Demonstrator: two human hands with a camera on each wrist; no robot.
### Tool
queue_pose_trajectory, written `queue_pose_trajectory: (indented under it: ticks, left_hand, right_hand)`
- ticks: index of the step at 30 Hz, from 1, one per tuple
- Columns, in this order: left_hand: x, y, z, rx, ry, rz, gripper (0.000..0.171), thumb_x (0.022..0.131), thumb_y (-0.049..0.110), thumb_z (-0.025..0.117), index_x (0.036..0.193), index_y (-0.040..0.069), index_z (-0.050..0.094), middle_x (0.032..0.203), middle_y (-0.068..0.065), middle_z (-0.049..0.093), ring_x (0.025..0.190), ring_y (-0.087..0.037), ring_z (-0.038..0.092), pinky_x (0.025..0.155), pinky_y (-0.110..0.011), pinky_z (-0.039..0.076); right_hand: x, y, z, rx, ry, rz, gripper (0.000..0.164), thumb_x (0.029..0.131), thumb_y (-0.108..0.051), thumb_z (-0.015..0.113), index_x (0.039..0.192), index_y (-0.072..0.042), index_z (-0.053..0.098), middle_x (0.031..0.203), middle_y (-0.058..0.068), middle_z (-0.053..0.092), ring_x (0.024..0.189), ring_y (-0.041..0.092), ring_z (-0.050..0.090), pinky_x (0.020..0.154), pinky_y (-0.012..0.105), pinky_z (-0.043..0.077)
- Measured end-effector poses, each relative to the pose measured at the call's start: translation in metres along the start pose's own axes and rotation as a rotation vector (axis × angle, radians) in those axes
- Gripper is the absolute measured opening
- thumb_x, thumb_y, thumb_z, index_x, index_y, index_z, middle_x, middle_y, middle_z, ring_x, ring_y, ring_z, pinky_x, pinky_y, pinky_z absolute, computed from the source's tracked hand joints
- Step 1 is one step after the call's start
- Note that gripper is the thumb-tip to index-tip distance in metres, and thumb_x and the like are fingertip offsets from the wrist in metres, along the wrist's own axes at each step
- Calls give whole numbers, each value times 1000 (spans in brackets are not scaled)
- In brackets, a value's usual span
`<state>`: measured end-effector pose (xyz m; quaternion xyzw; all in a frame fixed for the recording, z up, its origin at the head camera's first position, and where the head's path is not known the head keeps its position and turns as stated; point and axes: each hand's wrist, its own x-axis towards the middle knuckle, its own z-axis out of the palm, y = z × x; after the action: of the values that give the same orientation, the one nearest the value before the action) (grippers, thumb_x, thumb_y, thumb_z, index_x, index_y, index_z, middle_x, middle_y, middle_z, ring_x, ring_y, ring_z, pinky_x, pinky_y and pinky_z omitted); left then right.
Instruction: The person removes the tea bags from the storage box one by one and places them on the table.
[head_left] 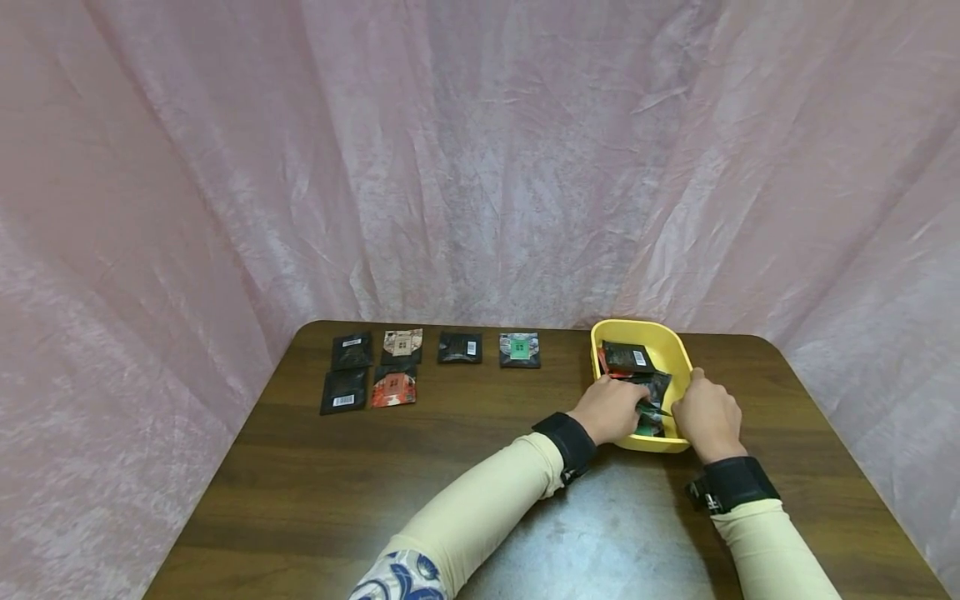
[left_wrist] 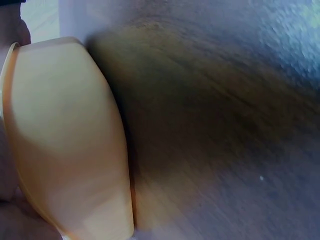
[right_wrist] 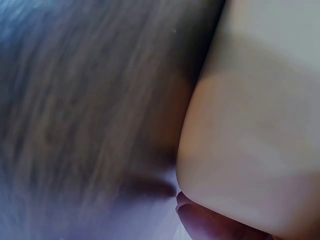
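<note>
A yellow plastic basket (head_left: 647,445) stands at the back right of the table, with several small packets inside. My left hand (head_left: 611,408) reaches over its near left rim, fingers among the packets beside a black packet (head_left: 656,387); I cannot tell whether they pinch one. With my right hand (head_left: 708,414) I grip the right rim. Inside, a black packet with a white label (head_left: 628,357) lies towards the far end and a green-and-black packet (head_left: 649,422) at the near end. Both wrist views mostly show the basket's outer wall (left_wrist: 70,135), with a fingertip (right_wrist: 215,220) under it on the right.
Left of the basket, several packets lie flat on the brown wooden table (head_left: 450,467): a green-fronted packet (head_left: 520,350), a black one (head_left: 460,347), a beige-fronted one (head_left: 402,346), a red-fronted one (head_left: 393,386) and two more black ones. A pink curtain (head_left: 480,167) hangs behind.
</note>
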<state>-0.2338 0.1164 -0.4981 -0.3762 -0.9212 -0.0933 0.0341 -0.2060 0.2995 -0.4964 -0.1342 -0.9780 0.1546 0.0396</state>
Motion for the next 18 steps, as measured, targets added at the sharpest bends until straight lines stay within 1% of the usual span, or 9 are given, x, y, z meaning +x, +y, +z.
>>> queue_pose_trajectory:
  ticks: [4,12,18]
  left_hand:
    - [-1,0,-2,-4,10,12,26,103,23,65,127,31,75,114,16,79,104,-1,72,93,-26,53]
    - [-5,0,-4,-65,46,9,27,103,19,63,125,30,75,117,15,78,98,-1,71,84,-20,55]
    - [-10,1,-5,-94,81,16,24,105,21,64,123,29,76,117,14,79,98,-2,73,82,-18,56]
  right_hand:
    - [0,1,0,3,-7,-2,59,94,-11,61,143,18,46,102,38,69,78,46,67,63,53,53]
    - [0,1,-1,1,-6,-9,60,93,-11,61,143,18,46,101,38,69,76,45,67,60,50,51]
    - [0,1,-1,-2,-11,-10,61,93,-10,61,144,19,45,100,37,69,74,43,67,59,49,51]
